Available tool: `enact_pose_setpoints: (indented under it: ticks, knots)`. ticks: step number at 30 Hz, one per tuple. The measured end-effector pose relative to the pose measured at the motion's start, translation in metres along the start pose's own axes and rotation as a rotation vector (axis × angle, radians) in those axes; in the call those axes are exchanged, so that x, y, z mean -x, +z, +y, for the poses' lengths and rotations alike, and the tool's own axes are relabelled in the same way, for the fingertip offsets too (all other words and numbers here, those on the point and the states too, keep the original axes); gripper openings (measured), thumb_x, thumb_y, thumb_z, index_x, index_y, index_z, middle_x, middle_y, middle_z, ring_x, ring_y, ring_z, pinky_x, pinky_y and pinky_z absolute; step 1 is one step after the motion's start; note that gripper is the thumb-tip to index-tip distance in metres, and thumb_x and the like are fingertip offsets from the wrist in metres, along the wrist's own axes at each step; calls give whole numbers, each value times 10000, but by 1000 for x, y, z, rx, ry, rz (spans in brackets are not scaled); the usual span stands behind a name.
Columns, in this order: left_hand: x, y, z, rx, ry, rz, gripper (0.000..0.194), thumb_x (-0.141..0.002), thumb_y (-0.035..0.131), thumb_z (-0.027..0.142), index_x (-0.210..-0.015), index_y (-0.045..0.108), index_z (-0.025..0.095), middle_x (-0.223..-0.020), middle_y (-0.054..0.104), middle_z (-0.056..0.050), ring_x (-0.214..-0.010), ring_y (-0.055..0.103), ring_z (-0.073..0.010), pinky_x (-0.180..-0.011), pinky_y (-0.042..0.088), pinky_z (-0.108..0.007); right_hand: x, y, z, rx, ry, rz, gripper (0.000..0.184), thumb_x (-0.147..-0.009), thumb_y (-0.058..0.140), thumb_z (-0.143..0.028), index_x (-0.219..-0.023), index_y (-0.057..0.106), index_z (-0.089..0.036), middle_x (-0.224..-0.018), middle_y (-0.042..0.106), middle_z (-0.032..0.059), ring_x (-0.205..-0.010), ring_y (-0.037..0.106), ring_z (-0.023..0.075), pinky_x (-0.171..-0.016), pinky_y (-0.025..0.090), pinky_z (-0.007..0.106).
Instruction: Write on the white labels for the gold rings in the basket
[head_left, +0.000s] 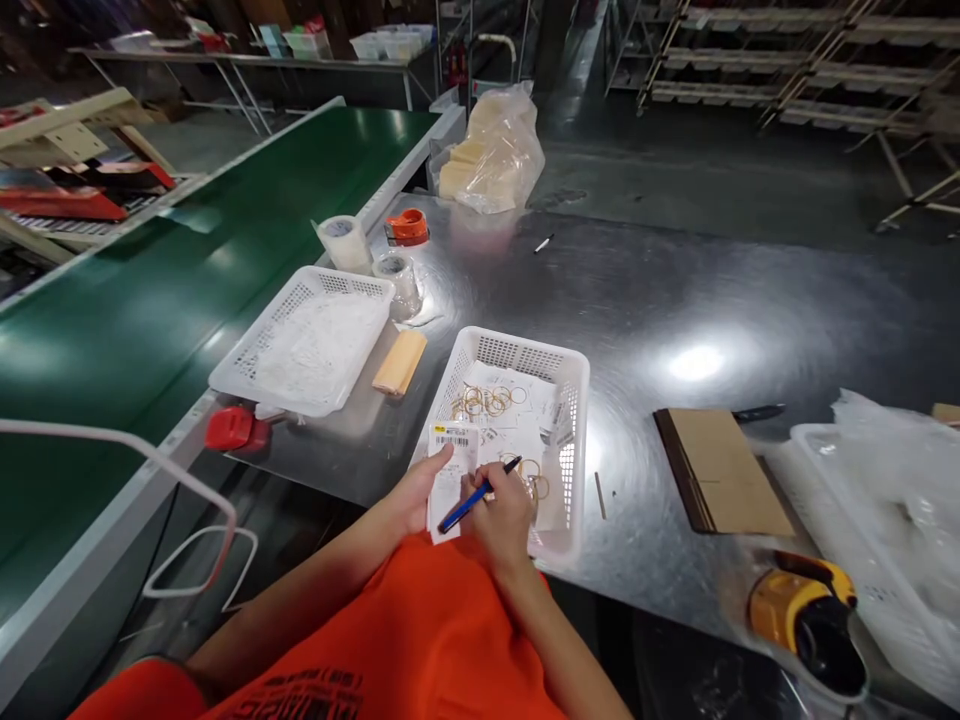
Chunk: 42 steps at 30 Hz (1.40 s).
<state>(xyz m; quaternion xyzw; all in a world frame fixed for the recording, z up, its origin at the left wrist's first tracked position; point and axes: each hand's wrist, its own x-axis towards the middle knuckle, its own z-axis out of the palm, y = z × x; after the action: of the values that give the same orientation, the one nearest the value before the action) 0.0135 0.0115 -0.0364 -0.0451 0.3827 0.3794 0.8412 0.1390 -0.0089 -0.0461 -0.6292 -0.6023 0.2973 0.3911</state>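
Right hand (502, 510) grips a blue pen (478, 496).
Left hand (417, 488) pinches a white printed paper slip (452, 480) beside the white perforated plastic basket (576, 440).

A person's left hand (418, 487) holds a white printed slip (453, 478) above the near end of a white basket (577, 400), which sits at the metal table's (637, 300) near edge. The right hand (504, 510) grips a blue pen (478, 495) over the slip. Rubber bands (487, 400) lie on papers (517, 405) inside the basket.
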Motion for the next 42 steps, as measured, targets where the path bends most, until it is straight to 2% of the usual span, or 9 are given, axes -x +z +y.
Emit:
enact_pose_setpoints:
  ticks: [3, 5, 8, 10, 14, 17, 21, 28, 42]
  knots:
    - [1, -4, 2, 32, -30, -13, 452, -927, 428, 341, -1230, 516, 18, -902, 715, -156, -783, 685, -219, -868, 475, -339, -3, -9, -2, -66, -68, 101, 119, -750, 609, -303, -742, 544, -204, -784, 565, 34, -748, 517, 183, -653, 385, 290]
    - [2, -6, 3, 20, -56, -61, 480, -925, 413, 386, -1190, 541, 7, -923, 708, -175, -849, 677, -240, -885, 465, -356, -5, -17, -5, -311, -35, 129, 171, -807, 582, -369, -842, 526, -212, -788, 561, 24, -726, 521, 168, -649, 408, 289]
    - [4, -4, 5, -13, -96, -137, 520, -919, 384, 463, -1098, 594, 23, -872, 708, -170, -804, 677, -256, -843, 474, -375, -4, -25, -10, -740, 52, -80, 384, -917, 330, -545, -1009, 511, -219, -704, 537, 0, -580, 498, 144, -535, 410, 274]
    - [5, 0, 5, -10, -112, -129, 509, -927, 360, 464, -1080, 604, 44, -840, 712, -149, -747, 677, -245, -813, 478, -369, 0, -24, -12, -831, 50, -228, 451, -926, 265, -564, -935, 548, -213, -649, 514, -9, -533, 474, 136, -497, 396, 269]
    - [6, 4, 4, 5, -93, -69, 497, -951, 327, 405, -1169, 563, 26, -883, 715, -153, -831, 679, -231, -846, 463, -332, 10, -11, -13, -619, -75, -95, 368, -919, 413, -414, -630, 485, -199, -565, 495, -28, -534, 469, 114, -640, 450, 290]
    - [5, 1, 1, -19, -96, -136, 550, -936, 352, 437, -1227, 528, 6, -932, 707, -182, -896, 670, -269, -886, 451, -373, 15, -3, -11, -500, -122, 19, 371, -864, 533, -344, -547, 411, -196, -481, 453, -68, -458, 424, 85, -810, 461, 347]
    - [5, 0, -1, -31, -107, -140, 579, -926, 367, 451, -1257, 506, -2, -977, 698, -194, -959, 654, -286, -943, 427, -399, 16, -2, -10, -444, -97, 40, 441, -818, 596, -304, -500, 309, -201, -435, 356, -95, -417, 330, 67, -839, 466, 358]
    - [7, 4, -2, -28, -119, -19, 566, -926, 383, 420, -1284, 471, -10, -1004, 692, -201, -964, 655, -283, -959, 420, -401, 16, 0, -11, -356, -66, -7, 431, -848, 538, -313, -503, 302, -209, -460, 324, -76, -443, 331, 85, -542, 391, 259]
    - [6, 4, -2, 19, -84, 24, 528, -919, 444, 365, -1323, 455, 26, -1045, 695, -179, -968, 663, -273, -951, 438, -374, 14, 3, -9, -389, -34, 24, 409, -839, 506, -278, -518, 259, -219, -466, 293, -72, -443, 310, 80, -474, 306, 246]
